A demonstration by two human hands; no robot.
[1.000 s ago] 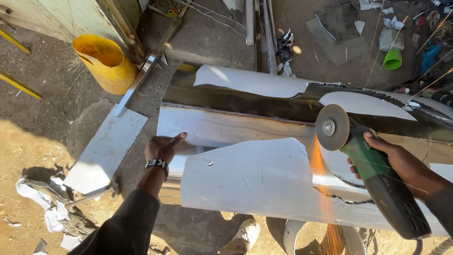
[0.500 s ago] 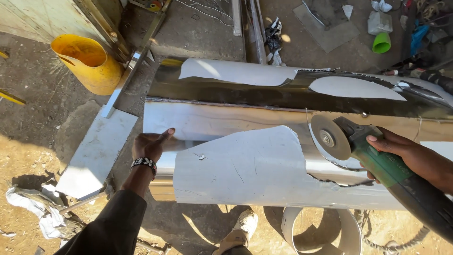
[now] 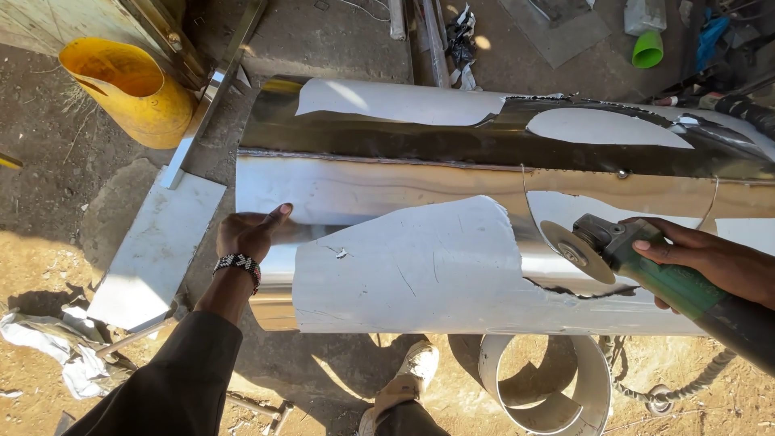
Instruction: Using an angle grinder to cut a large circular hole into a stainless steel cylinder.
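Polished steel fills the view: a long shiny cylinder point(image 3: 420, 194) lies on its side on the dirt floor point(image 3: 48, 250), still partly covered with white protective film point(image 3: 412, 266). The left hand point(image 3: 249, 234) rests flat against the bare metal at the cylinder's left end, fingers point(image 3: 273, 216) spread narrow and pressing, holding nothing. A beaded wristband point(image 3: 239, 265) sits just behind it. The right hand point(image 3: 701, 257) is wrapped firmly around the green body of an angle grinder point(image 3: 646, 270), fingers closed on it. The grinder's disc point(image 3: 576, 252) stands just beyond the fingertips, tilted against the cylinder wall.

Right under the disc a dark, ragged line point(image 3: 569, 289) runs along the film's edge, apparently a cut already made in the sheet. A curved scribed line point(image 3: 529, 206) rises above the disc toward a weld seam point(image 3: 387, 157) and looks untouched. By that reading only a short lower part is done, and most of the outline is left.

Below the right hand's fingers a steel ring point(image 3: 549, 383) stands on the ground, and a shoe point(image 3: 408, 379) shows between the hands. Well beyond the left fingers sit a yellow bucket point(image 3: 129, 93) and a flat white sheet point(image 3: 157, 246).
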